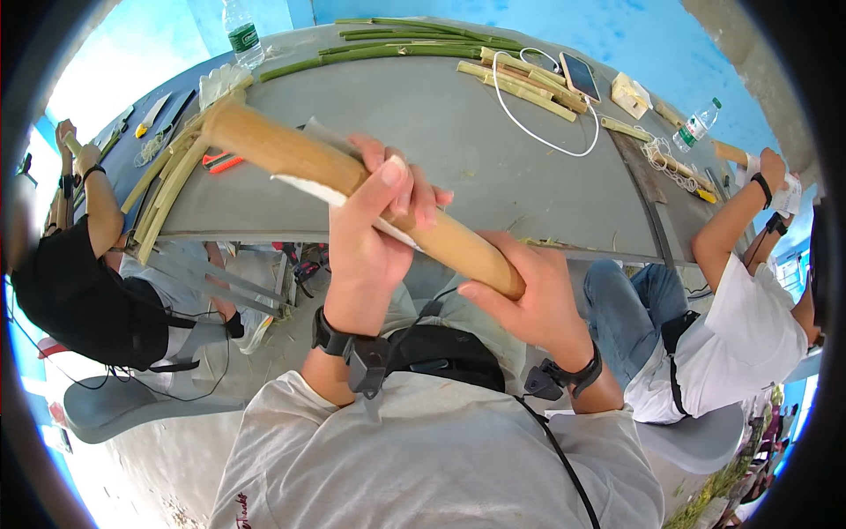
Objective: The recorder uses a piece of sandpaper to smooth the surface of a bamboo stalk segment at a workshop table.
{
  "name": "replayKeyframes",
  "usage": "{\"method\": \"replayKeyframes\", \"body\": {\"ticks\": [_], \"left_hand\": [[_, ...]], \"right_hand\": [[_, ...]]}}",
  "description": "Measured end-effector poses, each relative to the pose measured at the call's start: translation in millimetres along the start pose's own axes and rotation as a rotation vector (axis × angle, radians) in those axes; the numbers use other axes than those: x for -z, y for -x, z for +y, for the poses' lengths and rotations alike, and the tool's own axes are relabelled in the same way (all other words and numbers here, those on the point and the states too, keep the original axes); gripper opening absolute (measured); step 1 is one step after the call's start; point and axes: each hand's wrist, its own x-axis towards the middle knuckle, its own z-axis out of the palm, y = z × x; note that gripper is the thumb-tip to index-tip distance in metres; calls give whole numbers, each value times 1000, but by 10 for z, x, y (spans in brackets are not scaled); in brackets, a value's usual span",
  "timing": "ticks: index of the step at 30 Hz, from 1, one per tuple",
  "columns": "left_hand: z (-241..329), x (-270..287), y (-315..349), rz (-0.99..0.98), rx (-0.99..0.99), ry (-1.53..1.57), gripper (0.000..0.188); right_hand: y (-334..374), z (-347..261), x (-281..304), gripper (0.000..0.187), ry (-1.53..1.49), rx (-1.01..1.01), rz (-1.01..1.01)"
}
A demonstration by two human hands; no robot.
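Observation:
A tan length of bamboo [286, 150] slants across in front of me, its far end up to the left above the table. My left hand [374, 220] is closed round its middle, with a thin white sheet [310, 188] wrapped between palm and bamboo; whether that is cloth, paper or sandpaper I cannot tell. Near the lower right end, my right hand [533, 286] grips the bamboo, thumb on top and fingers mostly hidden beneath. Both hands are over the table's near edge, in front of my body.
On the grey table [520, 176] lie green bamboo stalks [388, 53], split strips [172, 181], a red cutter [222, 163], a knife [152, 115], a phone [579, 78] with a white cable [551, 145], and bottles [696, 125]. Co-workers sit left [88, 291] and right [749, 326].

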Motion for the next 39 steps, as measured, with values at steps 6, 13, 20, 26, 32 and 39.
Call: {"method": "replayKeyframes", "body": {"ticks": [6,13,20,26,32,39], "left_hand": [[436,229,-125,221,-173,28,24],[-135,-210,112,355,25,-36,23],[380,207,-84,378,-238,62,17],[-132,-168,-2,443,-24,61,21],[203,255,-74,474,-97,74,24],[-92,68,20,422,-104,44,22]], "right_hand": [[166,28,149,39,-23,-58,-17],[35,-24,-9,39,38,34,73],[106,22,230,43,-70,22,103],[-37,-3,36,43,57,35,148],[27,18,148,40,-18,-31,77],[-9,26,5,41,-33,-28,102]]}}
